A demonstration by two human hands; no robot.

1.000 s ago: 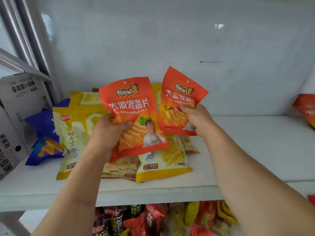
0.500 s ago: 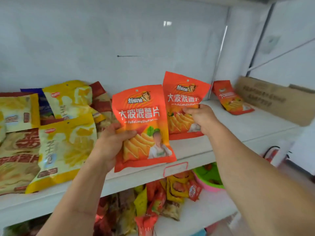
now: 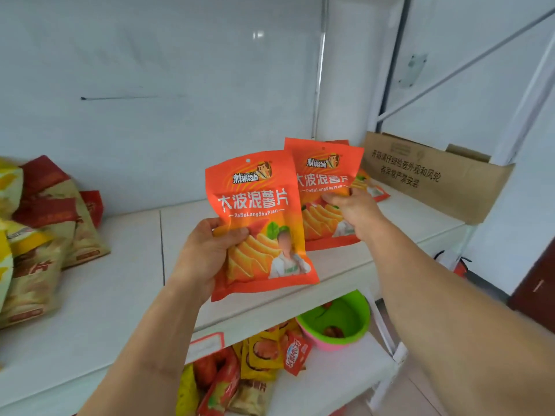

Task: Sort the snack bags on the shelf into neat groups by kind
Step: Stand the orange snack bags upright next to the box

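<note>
My left hand (image 3: 204, 256) grips an orange chip bag (image 3: 258, 205) by its lower left side, upright above the white shelf (image 3: 120, 283). Further right, my right hand (image 3: 354, 211) pinches a second orange bag (image 3: 322, 178) of the same kind, held over the shelf's right end. A third orange bag (image 3: 377, 190) lies flat on the shelf behind it, mostly hidden. At the far left sits a pile of yellow, red and tan snack bags (image 3: 39, 235).
A brown cardboard box (image 3: 429, 175) stands at the shelf's right end. The lower shelf holds mixed small snack packets (image 3: 261, 355) and a green and pink bowl (image 3: 339, 322). Metal rack posts (image 3: 390, 70) rise at the right.
Both hands carried their orange bags rightward along the shelf. The yellow and tan pile slid to the far left of view and the lying orange bag is now behind the right-hand bag.
</note>
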